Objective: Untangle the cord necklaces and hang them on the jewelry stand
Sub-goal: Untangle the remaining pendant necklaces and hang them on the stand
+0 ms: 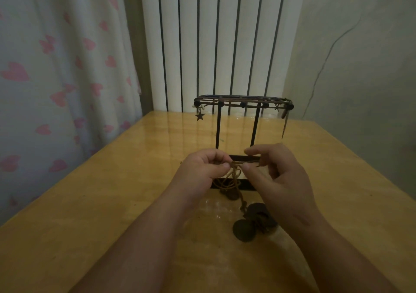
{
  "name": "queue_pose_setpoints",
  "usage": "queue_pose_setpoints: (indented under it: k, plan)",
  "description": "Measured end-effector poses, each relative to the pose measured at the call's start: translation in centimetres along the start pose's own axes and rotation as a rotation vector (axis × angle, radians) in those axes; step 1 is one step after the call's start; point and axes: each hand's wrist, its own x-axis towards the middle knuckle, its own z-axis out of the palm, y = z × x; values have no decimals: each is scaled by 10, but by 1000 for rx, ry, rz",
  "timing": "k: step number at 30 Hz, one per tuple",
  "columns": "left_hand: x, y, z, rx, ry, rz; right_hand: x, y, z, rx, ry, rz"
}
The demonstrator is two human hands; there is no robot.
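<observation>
Left grip and right grip each pinched the tangled cord necklaces, held just above the bench in front of the jewelry stand. Dark disc pendants lay on the bench below. Best approach IMO: loosen the knot w/ small pulls, no yanking, pendants left resting. No brands or legible text.

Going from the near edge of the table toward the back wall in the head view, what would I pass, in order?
Dark disc pendants → tangled cord, pinched between the left hand and right hand → jewelry stand's top rail → radiator.
</observation>
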Motion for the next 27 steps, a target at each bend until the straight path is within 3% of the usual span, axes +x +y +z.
queue_pose_setpoints:
  k: [6,18,22,24,27]
  plan:
    - [-1,1,0,33,-16,-3,1,4,6,-197,-71,14]
    - [0,1,4,12,-29,-13,1,1,10,-220,-125,29]
    - [-2,2,4,174,161,201,1,1,10,-236,-127,61]
    - [-4,3,4,174,143,273,1,2,10,-253,-139,54]
    - [-3,-1,6,200,68,230,1,2,10,-258,-138,28]
